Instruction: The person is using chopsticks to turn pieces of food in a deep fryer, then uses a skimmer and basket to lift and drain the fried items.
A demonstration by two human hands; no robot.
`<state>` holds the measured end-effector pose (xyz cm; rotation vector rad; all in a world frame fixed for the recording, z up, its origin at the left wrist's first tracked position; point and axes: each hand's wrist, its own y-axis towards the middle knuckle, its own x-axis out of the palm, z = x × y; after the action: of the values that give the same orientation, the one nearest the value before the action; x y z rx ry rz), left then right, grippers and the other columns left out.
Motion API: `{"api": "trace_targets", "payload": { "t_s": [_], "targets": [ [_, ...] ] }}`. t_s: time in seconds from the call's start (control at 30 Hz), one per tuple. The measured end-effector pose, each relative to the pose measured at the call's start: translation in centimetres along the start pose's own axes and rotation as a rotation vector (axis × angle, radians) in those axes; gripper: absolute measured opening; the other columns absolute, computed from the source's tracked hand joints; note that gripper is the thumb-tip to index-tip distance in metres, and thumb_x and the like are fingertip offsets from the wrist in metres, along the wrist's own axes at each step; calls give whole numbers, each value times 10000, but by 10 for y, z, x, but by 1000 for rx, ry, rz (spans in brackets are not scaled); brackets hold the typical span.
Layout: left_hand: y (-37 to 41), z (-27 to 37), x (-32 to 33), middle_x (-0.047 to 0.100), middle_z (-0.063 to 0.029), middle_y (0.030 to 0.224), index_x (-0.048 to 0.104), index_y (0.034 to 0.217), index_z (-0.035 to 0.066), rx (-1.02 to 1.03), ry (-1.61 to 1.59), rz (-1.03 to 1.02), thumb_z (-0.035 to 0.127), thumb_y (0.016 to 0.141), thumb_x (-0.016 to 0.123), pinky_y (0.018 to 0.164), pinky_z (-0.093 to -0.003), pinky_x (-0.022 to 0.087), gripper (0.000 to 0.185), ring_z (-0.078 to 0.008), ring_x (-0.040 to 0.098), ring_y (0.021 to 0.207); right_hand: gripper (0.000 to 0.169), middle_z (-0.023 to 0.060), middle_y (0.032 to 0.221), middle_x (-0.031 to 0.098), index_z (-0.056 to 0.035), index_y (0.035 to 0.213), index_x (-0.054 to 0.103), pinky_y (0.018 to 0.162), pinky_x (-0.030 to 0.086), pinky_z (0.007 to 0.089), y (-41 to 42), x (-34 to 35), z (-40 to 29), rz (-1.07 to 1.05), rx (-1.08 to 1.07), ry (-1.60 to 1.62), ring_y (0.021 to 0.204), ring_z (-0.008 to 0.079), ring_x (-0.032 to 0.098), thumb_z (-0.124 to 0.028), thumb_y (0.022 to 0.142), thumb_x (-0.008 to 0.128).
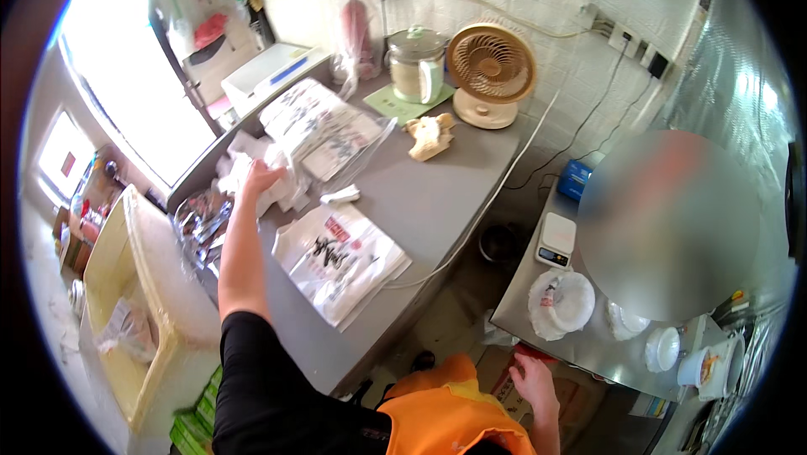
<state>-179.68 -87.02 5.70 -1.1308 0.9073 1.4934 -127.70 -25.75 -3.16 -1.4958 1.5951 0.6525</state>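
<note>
My left hand (263, 176) reaches across the grey table (419, 193) to a heap of crumpled white plastic or paper (243, 152); its fingers touch the heap, and whether they grip it cannot be told. Just behind lie stacks of printed white bags (315, 121) in clear plastic. Nearer me sits a flat pile of white plastic bags (340, 259) with a small folded white piece (340, 194) above it. My right hand (533, 379) hangs low beside the orange apron (454, 417), its fingers apart, holding nothing visible.
A beige fan (492, 67), a glass electric kettle (416, 67) and a light brown cloth (430, 136) stand or lie at the table's back. An open foam box (164, 354) is at left. At right, a metal counter (529, 297) bears a kitchen scale (556, 240) and white bowls (561, 305). A cable crosses the table's edge.
</note>
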Motion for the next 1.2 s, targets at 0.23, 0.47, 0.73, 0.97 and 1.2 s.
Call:
{"api": "trace_targets", "payload": {
  "t_s": [0.23, 0.47, 0.73, 0.97, 1.2],
  "targets": [
    [-34, 274, 36, 735, -153, 889, 784, 954, 62, 632, -515, 205, 204, 917, 695, 747, -401, 559, 172, -312, 719, 807, 379, 192, 1076, 724, -30, 1228, 690, 908, 540, 475, -21, 3, 13, -111, 231, -73, 1029, 401, 665, -251, 921, 671],
    [-14, 490, 180, 709, -218, 1041, 779, 970, 19, 446, -591, 466, 443, 754, 816, 911, -494, 540, 478, -406, 652, 1032, 390, 203, 1024, 725, -35, 1222, 691, 872, 546, 497, -26, 7, 4, 50, 281, 54, 989, 413, 678, -283, 921, 685],
    [29, 511, 226, 720, -103, 946, 758, 905, 85, 375, -428, 472, 605, 689, 841, 876, -457, 495, 569, -323, 646, 1003, 387, 237, 902, 717, -39, 1242, 688, 772, 567, 501, -122, 25, 48, -230, 669, -77, 863, 424, 695, -237, 910, 678],
    [62, 503, 229, 719, -124, 1124, 718, 1253, 123, 679, -437, 102, 557, 869, 708, 979, -461, 509, 580, -345, 640, 1117, 398, 229, 1027, 734, -43, 1227, 699, 845, 562, 496, -155, 55, 37, -89, 791, 71, 980, 414, 692, -288, 920, 641],
    [80, 488, 210, 725, -186, 1082, 680, 1140, -83, 169, -730, 249, 292, 845, 767, 843, -444, 561, 485, -287, 670, 962, 429, 232, 1055, 725, -50, 1279, 675, 851, 553, 512, -169, 58, 46, -53, 839, 135, 982, 419, 684, -294, 928, 631]
  ]
}}
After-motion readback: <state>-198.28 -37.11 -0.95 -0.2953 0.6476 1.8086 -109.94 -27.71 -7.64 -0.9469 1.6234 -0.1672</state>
